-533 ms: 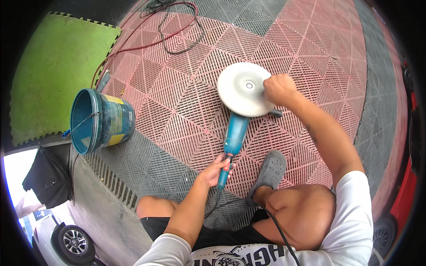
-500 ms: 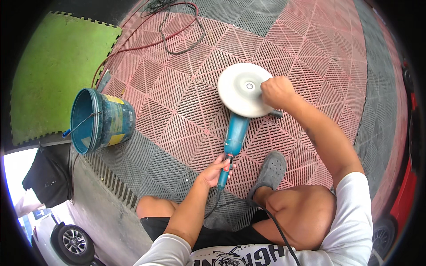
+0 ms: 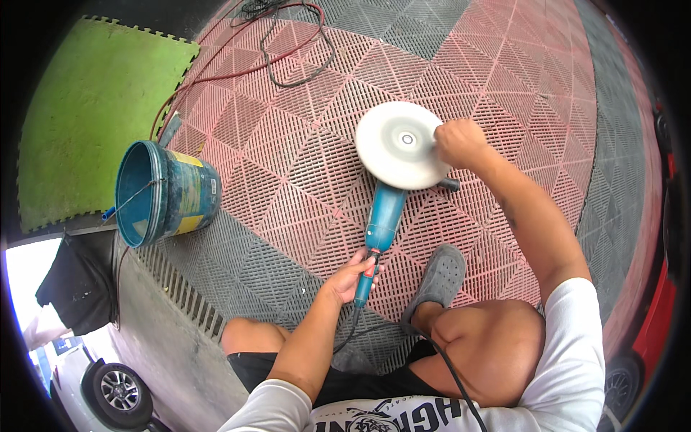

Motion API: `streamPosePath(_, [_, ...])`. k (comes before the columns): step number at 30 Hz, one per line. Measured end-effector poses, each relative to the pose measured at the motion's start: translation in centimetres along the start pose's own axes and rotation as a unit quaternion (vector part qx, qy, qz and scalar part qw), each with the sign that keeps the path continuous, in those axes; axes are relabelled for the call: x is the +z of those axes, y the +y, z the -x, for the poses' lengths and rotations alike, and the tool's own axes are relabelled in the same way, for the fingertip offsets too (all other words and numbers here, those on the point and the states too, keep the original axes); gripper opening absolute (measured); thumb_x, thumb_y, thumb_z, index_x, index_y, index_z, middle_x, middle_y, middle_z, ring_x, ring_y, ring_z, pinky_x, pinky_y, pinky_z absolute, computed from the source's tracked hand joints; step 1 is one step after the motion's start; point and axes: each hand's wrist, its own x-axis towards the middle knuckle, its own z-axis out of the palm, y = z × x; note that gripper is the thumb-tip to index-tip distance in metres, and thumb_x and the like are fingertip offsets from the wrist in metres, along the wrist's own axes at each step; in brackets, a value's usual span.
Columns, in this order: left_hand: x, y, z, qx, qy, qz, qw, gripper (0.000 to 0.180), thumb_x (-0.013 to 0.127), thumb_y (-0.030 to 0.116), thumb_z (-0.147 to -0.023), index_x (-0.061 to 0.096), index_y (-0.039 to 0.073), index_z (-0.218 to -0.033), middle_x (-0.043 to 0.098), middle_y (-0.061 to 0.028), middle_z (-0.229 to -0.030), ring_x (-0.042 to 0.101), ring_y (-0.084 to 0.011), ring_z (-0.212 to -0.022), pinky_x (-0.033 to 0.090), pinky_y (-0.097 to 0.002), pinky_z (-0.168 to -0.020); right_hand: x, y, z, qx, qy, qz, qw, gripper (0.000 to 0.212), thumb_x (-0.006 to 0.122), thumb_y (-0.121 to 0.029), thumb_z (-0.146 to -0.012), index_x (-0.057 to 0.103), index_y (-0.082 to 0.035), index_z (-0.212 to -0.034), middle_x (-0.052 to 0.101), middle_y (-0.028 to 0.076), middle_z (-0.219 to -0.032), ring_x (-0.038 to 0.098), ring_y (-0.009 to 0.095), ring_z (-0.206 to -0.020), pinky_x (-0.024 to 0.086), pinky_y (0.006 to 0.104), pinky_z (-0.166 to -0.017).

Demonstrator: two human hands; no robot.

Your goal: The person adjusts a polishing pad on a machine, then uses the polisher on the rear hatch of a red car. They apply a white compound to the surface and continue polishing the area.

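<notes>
A blue-green power polisher (image 3: 386,216) lies face up on the floor, its round white pad (image 3: 385,155) toward me. The pad is smeared in rings, as if spinning. My left hand (image 3: 349,279) wraps round the rear handle, thumb by the red switch part. At the pad's right edge, my right hand (image 3: 462,144) is closed in a fist, knuckles up. Whatever it holds, if anything, is hidden under the fingers. A dark side handle (image 3: 449,185) sticks out just below that hand. The black power cord (image 3: 450,363) runs from the handle over my leg.
A blue bucket (image 3: 209,191) lies tipped at the left, near a green foam mat (image 3: 93,108). Red and black hoses (image 3: 295,61) coil at the far side. Pink and grey slatted tiles (image 3: 288,173) cover the floor. A red car (image 3: 655,317) stands far right.
My right hand has slid a little to the right, from over the pad to its outer edge. My left hand keeps its grip and the polisher stays almost in place.
</notes>
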Motion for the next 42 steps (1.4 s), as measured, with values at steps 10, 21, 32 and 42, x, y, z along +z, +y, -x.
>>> streamPosePath(10, [0.1,-0.3,0.3,-0.002,0.003,-0.002,1.000,0.072,0.072,0.033,-0.110,0.032,0.028,-0.169,0.067,-0.0082,-0.125,0.067,-0.0164,-0.089,0.061,-0.0341,-0.074,-1.2,-1.3,0.4,-0.021,-0.028,0.008,0.999,0.021,0.066,-0.017,-0.095,0.084,-0.007,-0.101,0.084,0.013,-0.101,0.083,0.028,-0.093,0.065,0.0414,-0.080])
streamPosePath(21, [0.0,-0.6,0.1,0.006,-0.004,0.002,1.000,0.073,0.073,0.034,-0.109,0.032,0.028,-0.169,0.067,-0.0093,-0.125,0.067,-0.0165,-0.090,0.060,-0.0337,-0.074,-1.1,-1.5,0.2,-0.045,0.009,-0.006,0.999,0.018,0.068,-0.016,-0.091,0.084,-0.008,-0.096,0.084,0.015,-0.096,0.083,0.029,-0.089,0.065,0.0414,-0.079])
streamPosePath(32, [0.3,-0.3,0.1,0.000,-0.005,0.009,1.000,0.067,0.072,0.031,-0.110,0.035,0.029,-0.166,0.067,-0.0086,-0.125,0.067,-0.0168,-0.089,0.061,-0.0338,-0.074,-2.1,-2.7,-1.0,-0.070,-0.015,-0.026,0.997,0.020,0.068,-0.016,-0.090,0.083,-0.005,-0.096,0.084,0.016,-0.099,0.082,0.032,-0.092,0.064,0.0425,-0.082])
streamPosePath(42, [0.3,0.0,0.3,0.002,0.005,-0.002,1.000,0.064,0.072,0.033,-0.110,0.038,0.026,-0.163,0.068,-0.0079,-0.123,0.067,-0.0164,-0.089,0.060,-0.0337,-0.073,-1.4,-1.0,-0.5,-0.051,-0.023,0.001,0.998,0.017,0.070,-0.013,-0.088,0.084,-0.007,-0.094,0.084,0.014,-0.095,0.082,0.031,-0.090,0.064,0.0423,-0.079])
